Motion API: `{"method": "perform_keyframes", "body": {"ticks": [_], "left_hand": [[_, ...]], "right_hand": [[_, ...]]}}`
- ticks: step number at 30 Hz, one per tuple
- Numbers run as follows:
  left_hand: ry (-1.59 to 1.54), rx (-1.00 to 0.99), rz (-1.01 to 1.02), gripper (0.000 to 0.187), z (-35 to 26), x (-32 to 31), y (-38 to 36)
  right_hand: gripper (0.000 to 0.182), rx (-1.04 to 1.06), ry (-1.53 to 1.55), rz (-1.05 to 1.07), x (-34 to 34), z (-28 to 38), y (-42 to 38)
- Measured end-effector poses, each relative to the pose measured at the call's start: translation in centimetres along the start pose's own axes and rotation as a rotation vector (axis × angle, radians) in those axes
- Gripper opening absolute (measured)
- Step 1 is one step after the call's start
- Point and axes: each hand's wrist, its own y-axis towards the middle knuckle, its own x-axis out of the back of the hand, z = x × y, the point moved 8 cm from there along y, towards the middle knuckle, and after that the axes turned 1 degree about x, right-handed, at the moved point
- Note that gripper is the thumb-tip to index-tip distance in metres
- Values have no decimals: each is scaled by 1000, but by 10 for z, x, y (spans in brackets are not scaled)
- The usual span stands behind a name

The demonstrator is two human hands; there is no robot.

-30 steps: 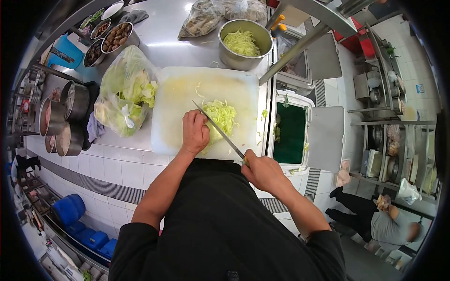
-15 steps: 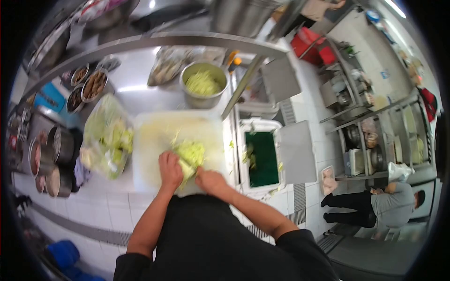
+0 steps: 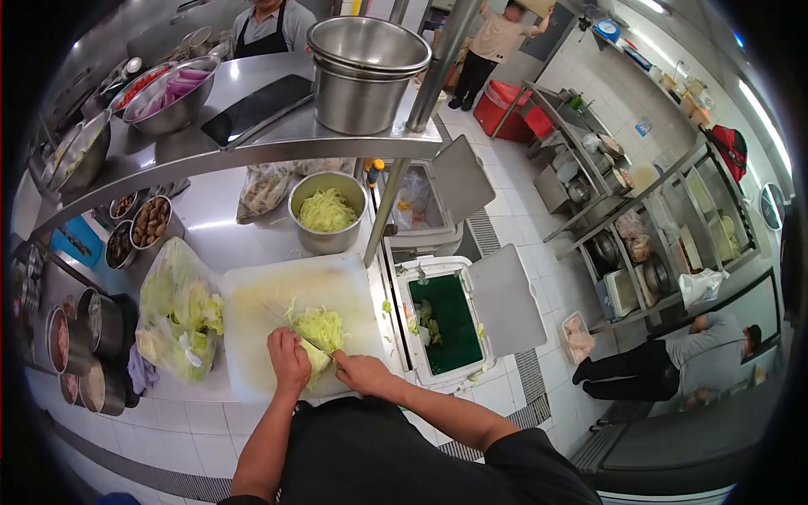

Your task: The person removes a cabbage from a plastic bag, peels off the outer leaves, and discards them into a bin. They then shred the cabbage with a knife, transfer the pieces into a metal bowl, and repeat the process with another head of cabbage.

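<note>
Room over bare cutting board [image 3: 247, 324], left of left hand [image 3: 289, 362]. Bag [image 3: 175, 316] blocks board's left edge, pot [image 3: 324, 241] far edge, post [image 3: 390, 210] far-right corner.

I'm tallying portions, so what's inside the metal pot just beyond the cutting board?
Pale green shreds lie heaped inside the pot. They cover its bottom, so how deep they go, or whether anything lies beneath, cannot be seen.

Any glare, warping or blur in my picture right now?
Head view, left: glare streaks the steel counter. Head view, edges: fisheye distortion, black corners. Head view, upper right: a tube light glows bright. Head view, lower middle: left hand and right hand fairly sharp, knife blade faint against the cutting board.
</note>
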Motion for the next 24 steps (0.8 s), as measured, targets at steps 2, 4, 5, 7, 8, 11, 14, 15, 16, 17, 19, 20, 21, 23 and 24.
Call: {"method": "perform_keyframes", "body": {"ticks": [2,4,5,7,8,11,14,15,16,17,19,20,21,23,24], "left_hand": [[16,13,-3,19,3,-2,-1],[-6,8,-24,22,7,-2,-4],[-3,-7,-14,24,7,0,-6],[-2,-15,-15,26,1,8,-2],[-7,-12,-29,26,-6,15,-1],[25,16,-59,26,-11,20,-4],[38,13,-40,25,-9,14,-5],[56,1,-31,25,-8,11,-4],[73,-13,-24,25,-8,9,-3],[72,-5,-21,25,-7,8,-3],[78,-38,-29,25,-8,7,-3],[77,-30,-23,25,-6,6,-2],[76,-41,-28,25,-5,6,-3],[72,-47,-27,26,-5,5,-3],[69,-51,-28,26,-5,5,-3]], "right_hand": [[37,-14,11,28,3,2,1],[36,-46,-18,26,-1,-2,1],[36,-44,-32,11,-7,-6,2],[35,-39,-64,-12,-10,-9,5],[34,-35,-86,-28,-7,-8,6],[32,-63,-84,6,-3,-1,8],[29,-83,-82,30,6,3,9],[29,-80,-82,19,14,6,8],[29,-76,-84,6,23,12,4],[29,-79,-52,11,33,17,-3],[28,-80,-49,49,53,29,-22],[28,-78,-48,79,62,35,-33],[29,-102,-59,118,69,37,-43],[29,-121,-74,166,84,41,-63],[29,-132,-93,205,88,43,-71]]}}
